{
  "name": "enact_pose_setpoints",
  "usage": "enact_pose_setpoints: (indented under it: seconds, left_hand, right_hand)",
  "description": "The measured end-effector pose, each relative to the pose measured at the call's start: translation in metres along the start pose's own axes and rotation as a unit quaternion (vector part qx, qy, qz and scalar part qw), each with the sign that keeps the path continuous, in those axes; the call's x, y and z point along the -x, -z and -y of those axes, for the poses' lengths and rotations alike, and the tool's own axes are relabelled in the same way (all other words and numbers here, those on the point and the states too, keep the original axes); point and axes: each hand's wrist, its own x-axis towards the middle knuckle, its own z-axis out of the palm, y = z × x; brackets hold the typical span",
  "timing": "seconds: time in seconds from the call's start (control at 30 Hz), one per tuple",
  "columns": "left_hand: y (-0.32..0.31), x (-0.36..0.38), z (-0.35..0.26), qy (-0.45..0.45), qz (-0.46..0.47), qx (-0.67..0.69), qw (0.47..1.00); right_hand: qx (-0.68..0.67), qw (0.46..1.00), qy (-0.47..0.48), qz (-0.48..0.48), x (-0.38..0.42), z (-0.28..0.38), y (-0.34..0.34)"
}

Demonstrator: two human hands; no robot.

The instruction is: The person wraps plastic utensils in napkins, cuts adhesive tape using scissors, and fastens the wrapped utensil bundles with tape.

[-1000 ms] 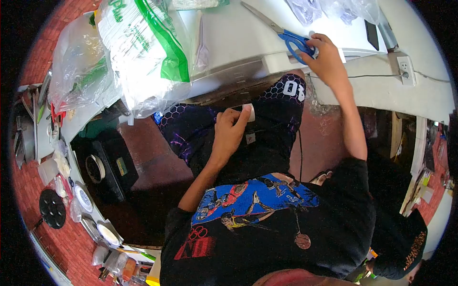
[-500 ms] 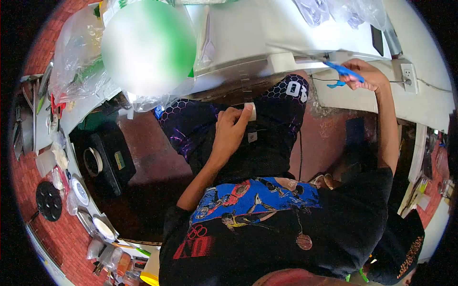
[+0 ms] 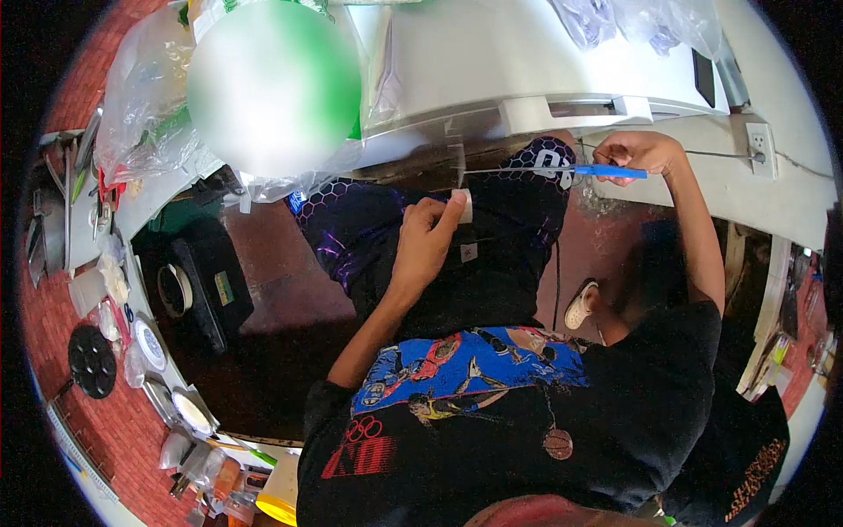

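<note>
Over my lap, my left hand [image 3: 426, 235] is closed on a small tape roll [image 3: 464, 207], with the thumb on its top edge. From the roll a thin clear strip [image 3: 458, 158] runs up toward the table's front edge. My right hand [image 3: 634, 158] is at the right, its fingers wrapped round the blue handles of scissors [image 3: 615, 170]. The long thin blades point left, across my knee, and their tips are close to the clear strip.
A white table [image 3: 509, 61] spans the top, with plastic bags [image 3: 149, 105] at its left and a dark phone [image 3: 703, 77] at its right. A wall outlet [image 3: 760, 149] is beyond my right hand. Tools and containers line the left side.
My right hand has moved slightly down and left, and the scissors have swung level, blades pointing left toward the tape. My left hand has stayed almost in place.
</note>
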Motion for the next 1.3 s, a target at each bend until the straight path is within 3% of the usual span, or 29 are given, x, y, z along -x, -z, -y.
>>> enact_pose_setpoints:
  seconds: [0.33,0.63,0.7,1.0,1.17,1.23,1.3]
  left_hand:
    - [-0.003,-0.001,0.001,-0.002,-0.005,0.001,1.0]
    - [-0.004,-0.003,0.0,-0.001,-0.003,0.009,1.0]
    - [-0.004,-0.004,0.004,-0.001,-0.002,0.002,1.0]
    - [-0.005,-0.003,0.002,0.007,-0.003,-0.02,1.0]
    - [0.0,-0.002,-0.002,-0.002,-0.014,-0.027,1.0]
    - [0.006,-0.004,-0.004,-0.044,-0.043,-0.03,0.998]
    - [0.014,-0.008,-0.008,-0.065,-0.056,-0.03,0.996]
  right_hand:
    - [-0.03,0.999,0.004,-0.04,-0.006,0.0,-0.01]
    - [-0.089,0.993,-0.041,0.063,-0.037,0.005,-0.006]
    - [-0.079,0.99,0.013,0.114,-0.037,0.007,-0.007]
    - [-0.133,0.979,0.007,0.152,-0.041,-0.009,0.008]
    - [-0.136,0.982,0.028,0.127,-0.038,-0.008,0.002]
    - [-0.144,0.983,0.042,0.109,-0.035,0.001,-0.006]
    - [-0.085,0.99,0.077,0.082,-0.032,0.016,-0.014]
